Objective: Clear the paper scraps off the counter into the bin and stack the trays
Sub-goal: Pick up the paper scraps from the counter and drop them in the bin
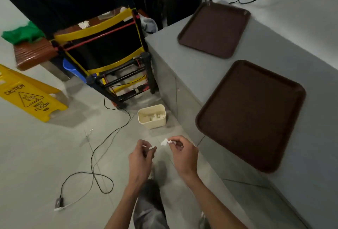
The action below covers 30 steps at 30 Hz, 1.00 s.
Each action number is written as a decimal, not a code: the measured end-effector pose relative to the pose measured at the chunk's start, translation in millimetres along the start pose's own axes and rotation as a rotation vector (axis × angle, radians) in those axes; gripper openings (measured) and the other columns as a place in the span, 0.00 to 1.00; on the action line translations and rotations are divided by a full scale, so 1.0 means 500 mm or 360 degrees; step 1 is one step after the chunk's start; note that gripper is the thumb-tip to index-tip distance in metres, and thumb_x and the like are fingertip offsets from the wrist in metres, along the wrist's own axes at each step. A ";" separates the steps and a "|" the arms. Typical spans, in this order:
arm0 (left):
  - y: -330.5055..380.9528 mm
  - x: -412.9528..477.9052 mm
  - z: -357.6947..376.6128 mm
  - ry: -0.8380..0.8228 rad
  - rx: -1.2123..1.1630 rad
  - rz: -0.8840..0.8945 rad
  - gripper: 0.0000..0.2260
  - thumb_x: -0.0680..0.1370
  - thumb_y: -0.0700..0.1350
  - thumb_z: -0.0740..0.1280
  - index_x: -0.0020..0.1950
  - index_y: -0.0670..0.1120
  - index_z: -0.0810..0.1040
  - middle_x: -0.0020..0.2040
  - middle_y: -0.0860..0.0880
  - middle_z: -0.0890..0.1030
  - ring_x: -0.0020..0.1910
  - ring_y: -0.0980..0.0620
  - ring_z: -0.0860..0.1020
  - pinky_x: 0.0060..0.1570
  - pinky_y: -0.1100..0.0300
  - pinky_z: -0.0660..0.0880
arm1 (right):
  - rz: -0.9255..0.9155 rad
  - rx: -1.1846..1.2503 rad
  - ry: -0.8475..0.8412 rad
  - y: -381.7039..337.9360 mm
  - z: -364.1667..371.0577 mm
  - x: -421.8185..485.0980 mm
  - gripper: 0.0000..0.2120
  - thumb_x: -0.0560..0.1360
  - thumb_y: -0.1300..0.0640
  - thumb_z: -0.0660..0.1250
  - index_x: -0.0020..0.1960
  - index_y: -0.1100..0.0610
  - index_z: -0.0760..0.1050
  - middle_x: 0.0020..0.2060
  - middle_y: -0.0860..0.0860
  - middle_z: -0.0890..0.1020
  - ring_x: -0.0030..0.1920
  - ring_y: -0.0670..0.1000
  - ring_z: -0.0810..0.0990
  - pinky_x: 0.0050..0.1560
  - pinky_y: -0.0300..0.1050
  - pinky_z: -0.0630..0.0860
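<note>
One yellow wet-floor sign point(29, 99) lay flat on the floor at the far left. To its right one black cable point(95, 157) looped across the grey tiles, and beyond it stood one black-and-yellow cart point(109, 55).

Near the middle, the left hand point(140, 161) was held over the floor with its fingers curled narrow, pinching one small white paper scrap point(151, 147) at the fingertips. Farther off, on the floor against the foot of the counter, sat one cream bin point(153, 124) with several white scraps point(155, 117) already lying inside; their exact number could not be told.

Just right of the left hand, the right hand point(184, 155) was likewise closed narrow, pinching a second, larger white scrap point(165, 142) between thumb and fingers. Both hands were near the bin but short of it.

On the right ran the grey counter point(201, 68), carrying two brown trays lying flat and apart, unstacked: the near tray point(250, 115) and the far tray point(214, 29).
</note>
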State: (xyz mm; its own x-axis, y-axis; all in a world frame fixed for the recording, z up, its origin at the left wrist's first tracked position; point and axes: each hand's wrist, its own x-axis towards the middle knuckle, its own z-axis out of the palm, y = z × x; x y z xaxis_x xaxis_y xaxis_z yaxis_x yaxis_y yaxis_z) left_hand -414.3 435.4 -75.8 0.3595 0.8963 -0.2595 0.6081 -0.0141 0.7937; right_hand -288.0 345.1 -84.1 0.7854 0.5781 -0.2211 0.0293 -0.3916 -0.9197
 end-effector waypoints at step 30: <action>-0.591 1.069 0.292 -0.1251 0.1254 -0.0019 0.38 0.79 0.39 0.64 0.86 0.47 0.49 0.76 0.37 0.71 0.71 0.37 0.74 0.65 0.51 0.73 | 0.0509 -0.1020 -0.0630 0.512 0.731 0.822 0.33 0.78 0.64 0.66 0.81 0.50 0.66 0.76 0.52 0.73 0.75 0.59 0.73 0.74 0.54 0.73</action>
State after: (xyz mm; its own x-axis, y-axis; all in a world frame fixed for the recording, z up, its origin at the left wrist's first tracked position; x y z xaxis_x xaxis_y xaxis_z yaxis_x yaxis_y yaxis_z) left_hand -298.7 854.0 -529.3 0.5293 0.3719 -0.7626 0.7937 -0.5348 0.2900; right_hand -183.5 744.0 -528.9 0.5427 0.5320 -0.6499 0.2827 -0.8444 -0.4551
